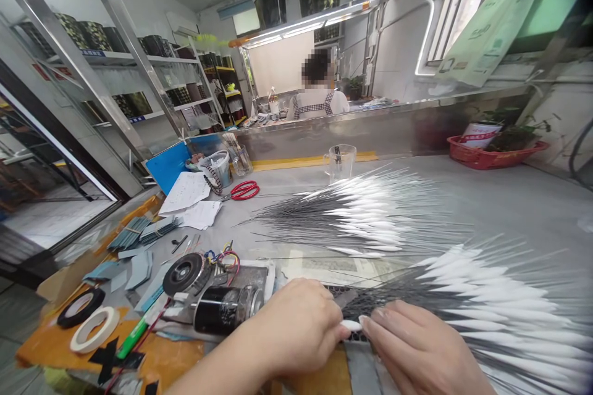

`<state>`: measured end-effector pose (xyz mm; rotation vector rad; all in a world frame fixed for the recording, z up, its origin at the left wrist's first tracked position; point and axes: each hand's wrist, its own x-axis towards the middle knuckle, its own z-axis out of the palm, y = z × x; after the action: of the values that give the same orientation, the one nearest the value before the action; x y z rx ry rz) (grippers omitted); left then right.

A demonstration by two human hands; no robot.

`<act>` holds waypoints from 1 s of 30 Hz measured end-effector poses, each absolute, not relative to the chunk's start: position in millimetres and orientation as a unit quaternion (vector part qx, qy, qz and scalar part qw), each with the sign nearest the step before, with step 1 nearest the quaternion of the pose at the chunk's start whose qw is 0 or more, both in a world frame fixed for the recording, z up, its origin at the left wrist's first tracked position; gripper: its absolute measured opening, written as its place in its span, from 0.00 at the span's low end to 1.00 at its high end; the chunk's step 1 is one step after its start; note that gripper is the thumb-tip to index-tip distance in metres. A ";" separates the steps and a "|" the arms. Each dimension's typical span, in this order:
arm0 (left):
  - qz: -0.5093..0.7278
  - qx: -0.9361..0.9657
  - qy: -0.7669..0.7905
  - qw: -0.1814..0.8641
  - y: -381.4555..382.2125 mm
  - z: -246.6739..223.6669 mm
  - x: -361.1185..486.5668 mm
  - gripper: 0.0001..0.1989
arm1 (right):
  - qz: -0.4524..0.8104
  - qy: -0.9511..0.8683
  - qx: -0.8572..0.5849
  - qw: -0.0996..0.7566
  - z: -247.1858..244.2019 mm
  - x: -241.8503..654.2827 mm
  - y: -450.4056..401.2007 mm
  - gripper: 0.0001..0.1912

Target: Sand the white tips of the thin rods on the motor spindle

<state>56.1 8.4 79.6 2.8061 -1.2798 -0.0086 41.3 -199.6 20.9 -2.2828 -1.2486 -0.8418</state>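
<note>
Grey work table [523, 197] fills the room; on it, the left hand [291, 327] pinches a white stick tip [351, 325], its fingers [331, 324] pressed together on it; the right hand [417, 345] is just beside, its fingers [384, 324] together, so near that tip that I cannot tell if they touch; a big fan of thin dark sticks with white tips [504, 302] spreads out past the right fingers; another fan [361, 216] lies farther ahead; left of the left fingers sit a black tape roll [81, 307] and a white tape roll [95, 329]; red scissors [244, 191] lie far ahead; a person [317, 89] faces away beyond a steel wall [370, 133].
</note>
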 end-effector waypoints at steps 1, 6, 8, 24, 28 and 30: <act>-0.004 0.910 -0.414 0.029 8.3 80.5 56.3 0.17 | -0.300 -0.447 -0.818 0.201 20.9 41.3 -199.6 0.14; 0.009 0.913 -0.407 0.037 9.6 76.6 55.7 0.15 | -0.275 -0.445 -0.825 0.214 21.6 40.4 -200.0 0.13; 0.025 0.915 -0.400 0.049 10.7 71.7 54.6 0.13 | -0.253 -0.444 -0.831 0.219 22.1 40.5 -199.8 0.13; 0.285 0.860 -0.379 0.187 29.2 86.8 19.9 0.15 | -0.276 -0.429 -0.835 0.208 15.3 43.8 -204.0 0.11; 0.323 0.835 -0.372 0.246 43.1 86.6 -1.2 0.17 | -0.276 -0.424 -0.837 0.207 16.5 45.0 -200.9 0.10; 0.240 0.846 -0.320 0.352 44.5 71.0 -13.2 0.19 | -0.281 -0.422 -0.838 0.203 16.7 44.9 -201.7 0.11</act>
<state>-13.2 44.5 71.0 2.1890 -0.8285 0.6213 44.9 -201.7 16.7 -2.3379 -1.1761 -0.7834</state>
